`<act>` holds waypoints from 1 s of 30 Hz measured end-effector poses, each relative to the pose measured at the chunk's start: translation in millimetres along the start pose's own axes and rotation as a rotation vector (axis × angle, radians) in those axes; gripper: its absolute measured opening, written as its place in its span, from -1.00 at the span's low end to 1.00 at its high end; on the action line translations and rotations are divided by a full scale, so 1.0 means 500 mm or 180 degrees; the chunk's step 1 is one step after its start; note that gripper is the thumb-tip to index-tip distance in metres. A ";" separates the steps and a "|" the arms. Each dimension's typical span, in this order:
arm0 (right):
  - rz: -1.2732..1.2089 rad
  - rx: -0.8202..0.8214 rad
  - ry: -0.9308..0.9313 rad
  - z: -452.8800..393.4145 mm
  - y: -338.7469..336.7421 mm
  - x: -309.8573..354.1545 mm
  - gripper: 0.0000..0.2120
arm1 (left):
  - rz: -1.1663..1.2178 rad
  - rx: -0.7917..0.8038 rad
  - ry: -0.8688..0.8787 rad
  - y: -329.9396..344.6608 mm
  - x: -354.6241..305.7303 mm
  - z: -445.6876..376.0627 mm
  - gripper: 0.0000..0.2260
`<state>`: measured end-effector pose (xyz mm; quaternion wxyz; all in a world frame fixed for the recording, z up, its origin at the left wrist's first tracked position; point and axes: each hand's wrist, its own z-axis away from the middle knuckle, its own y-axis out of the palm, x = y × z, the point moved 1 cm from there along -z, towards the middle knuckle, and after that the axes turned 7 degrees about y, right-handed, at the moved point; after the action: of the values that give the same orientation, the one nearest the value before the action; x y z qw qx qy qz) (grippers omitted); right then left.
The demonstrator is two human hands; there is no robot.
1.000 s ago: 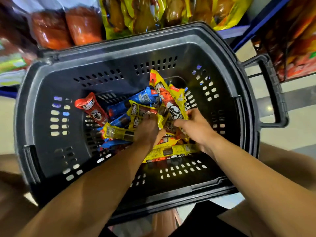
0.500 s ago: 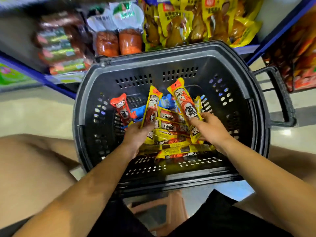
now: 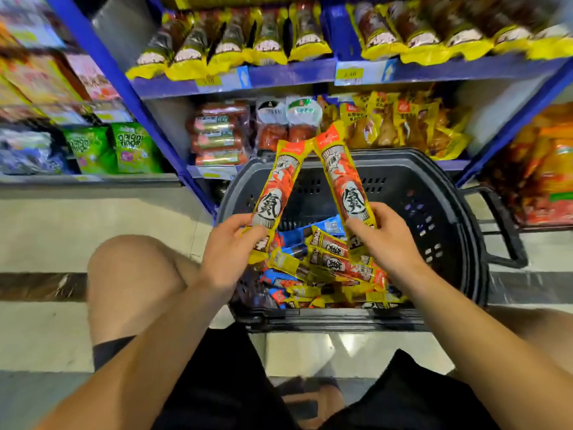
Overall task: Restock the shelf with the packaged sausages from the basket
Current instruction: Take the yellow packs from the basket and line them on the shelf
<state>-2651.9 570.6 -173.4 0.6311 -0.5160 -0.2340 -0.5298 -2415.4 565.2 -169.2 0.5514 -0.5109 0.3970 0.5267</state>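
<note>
Gripping one sausage pack (image 3: 274,193) each, hands (image 3: 231,249) (image 3: 383,240) hiding lower ends, shelves blurred

- The long plastic-wrapped sausage stick in the left hand (image 3: 274,193) is yellow-edged, with an orange-red picture and one bold black character on white.
- The matching sausage stick in the right hand (image 3: 347,187) carries the same yellow, orange-red and black-on-white print.
- The perforated plastic shopping basket (image 3: 434,181) is black.
- The loose sausage packets heaped inside it (image 3: 322,265) are yellow, red and blue.
- The metal shelf frame (image 3: 279,77) is blue, with yellow price tags.
- The puffy snack bags (image 3: 130,147) are bright green.
</note>
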 end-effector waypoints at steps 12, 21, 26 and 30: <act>-0.0088 -0.0079 -0.0712 0.048 0.006 0.181 -0.83 | 0.0521 -0.0432 0.0566 -0.109 -0.143 -0.012 -0.74; -0.0013 0.0019 -0.1068 0.003 0.049 0.299 -0.80 | -0.0287 -0.0907 0.0862 -0.216 -0.246 -0.176 -0.91; -0.0010 -0.0009 -0.1115 -0.034 0.067 0.344 -0.81 | -0.0689 -0.1042 0.0768 -0.260 -0.241 -0.302 -0.58; -0.0036 -0.0088 -0.1085 -0.056 0.078 0.359 -0.78 | -0.0552 -0.1202 0.0755 -0.248 -0.266 -0.330 -0.53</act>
<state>-2564.6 464.9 -47.9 0.5721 -0.6057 -0.3332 -0.4414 -2293.6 389.4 -48.1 0.4387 -0.6954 0.3081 0.4786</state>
